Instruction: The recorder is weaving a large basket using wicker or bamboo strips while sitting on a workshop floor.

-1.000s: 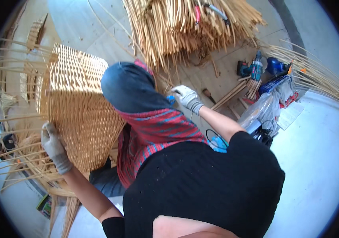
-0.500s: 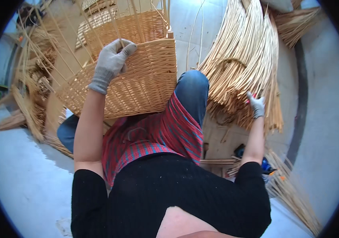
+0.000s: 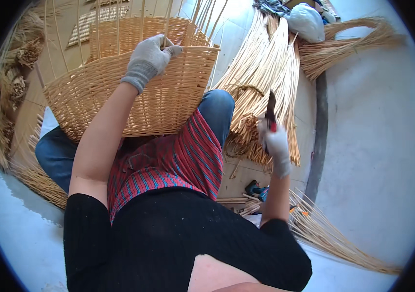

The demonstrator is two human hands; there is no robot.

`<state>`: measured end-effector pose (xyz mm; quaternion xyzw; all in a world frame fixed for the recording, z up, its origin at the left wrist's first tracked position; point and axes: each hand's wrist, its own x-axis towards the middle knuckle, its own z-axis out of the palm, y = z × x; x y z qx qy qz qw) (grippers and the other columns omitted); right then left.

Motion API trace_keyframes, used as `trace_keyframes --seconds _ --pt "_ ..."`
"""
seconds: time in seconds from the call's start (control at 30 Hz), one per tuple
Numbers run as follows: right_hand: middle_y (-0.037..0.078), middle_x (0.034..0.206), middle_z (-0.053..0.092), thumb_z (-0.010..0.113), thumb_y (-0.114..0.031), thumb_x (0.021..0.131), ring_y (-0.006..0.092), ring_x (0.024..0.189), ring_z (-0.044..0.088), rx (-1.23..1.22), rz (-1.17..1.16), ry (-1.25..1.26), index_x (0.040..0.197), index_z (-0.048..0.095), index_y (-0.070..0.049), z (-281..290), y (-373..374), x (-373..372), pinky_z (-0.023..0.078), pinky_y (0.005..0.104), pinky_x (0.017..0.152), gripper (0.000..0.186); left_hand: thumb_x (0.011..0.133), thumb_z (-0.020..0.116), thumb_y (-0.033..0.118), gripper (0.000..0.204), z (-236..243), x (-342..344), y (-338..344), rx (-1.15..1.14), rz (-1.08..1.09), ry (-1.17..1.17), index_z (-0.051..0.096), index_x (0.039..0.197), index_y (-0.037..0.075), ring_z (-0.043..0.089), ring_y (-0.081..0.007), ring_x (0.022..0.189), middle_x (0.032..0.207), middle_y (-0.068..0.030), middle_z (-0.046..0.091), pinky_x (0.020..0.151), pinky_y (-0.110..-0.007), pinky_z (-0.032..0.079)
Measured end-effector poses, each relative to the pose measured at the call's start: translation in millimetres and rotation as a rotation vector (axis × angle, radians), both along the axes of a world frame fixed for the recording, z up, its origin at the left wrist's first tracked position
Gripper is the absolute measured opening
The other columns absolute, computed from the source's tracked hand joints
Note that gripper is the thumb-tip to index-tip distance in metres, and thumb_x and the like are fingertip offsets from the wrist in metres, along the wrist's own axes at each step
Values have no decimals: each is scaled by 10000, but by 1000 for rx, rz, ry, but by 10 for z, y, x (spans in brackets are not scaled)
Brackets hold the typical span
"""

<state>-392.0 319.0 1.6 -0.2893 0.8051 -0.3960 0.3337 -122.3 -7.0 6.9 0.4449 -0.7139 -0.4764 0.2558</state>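
Observation:
A half-woven wicker basket (image 3: 139,104) leans across my lap, its upright stakes standing free above the woven wall. My left hand (image 3: 153,56), in a pale grey work glove, is closed on the top edge of its near wall, with thumb and fingers pinched at a stake. To the right, my gloved right hand (image 3: 274,141) is raised, closed around red-handled pruning shears (image 3: 271,107) with the dark blade pointing up and away from me. Motion blurs this hand a little. Behind it lies a large bundle of pale willow rods (image 3: 261,63), tied with a twisted band.
A white plastic bag (image 3: 305,23) and another rod bundle (image 3: 348,44) lie at the far right. Thin rods (image 3: 334,238) and a blue power tool (image 3: 261,190) are on the floor near my right elbow. More bundles (image 3: 17,73) line the left side.
My right hand has lifted the pruning shears from beside the rod bundle's cut ends, and the blade now shows upright. My left hand still grips the basket's edge; the whole view has shifted.

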Motion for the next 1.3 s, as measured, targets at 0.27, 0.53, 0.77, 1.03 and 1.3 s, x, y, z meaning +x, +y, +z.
trace_keyframes --seconds 0.27,0.53,0.77,1.03,1.3 --pt "22 926 645 711 -246 842 203 929 635 -163 864 1759 1181 646 -184 1442 -2008 548 472 361 831 351 875 759 407 353 88 25 18 -142 51 -164 699 928 63 616 -171 646 795 -96 696 643 -343 507" --pt "10 912 632 617 -117 862 180 940 622 -88 1126 2048 1151 625 -168 1484 -2551 793 470 344 813 293 860 753 460 415 96 53 16 -126 48 -173 697 965 63 659 -245 810 920 -139 717 778 -391 510" --pt "25 930 647 625 -121 865 186 991 624 25 1201 2072 1035 662 -156 1547 -2566 863 478 345 844 177 880 732 453 417 79 88 20 -34 -29 -90 673 972 51 626 -220 673 856 -129 704 681 -381 515" --pt "50 762 662 716 -211 815 242 772 671 213 1148 1770 958 666 -145 1526 -2243 381 532 386 681 165 911 686 445 395 -2 56 35 -228 20 -186 647 994 60 677 -311 732 816 -148 705 693 -441 519" --pt "84 794 681 697 -406 874 249 721 670 160 345 1057 1065 668 -112 452 -1477 -564 528 387 659 352 917 642 526 462 -133 -109 177 -369 247 -175 627 857 68 656 -376 733 765 -186 663 650 -451 502"
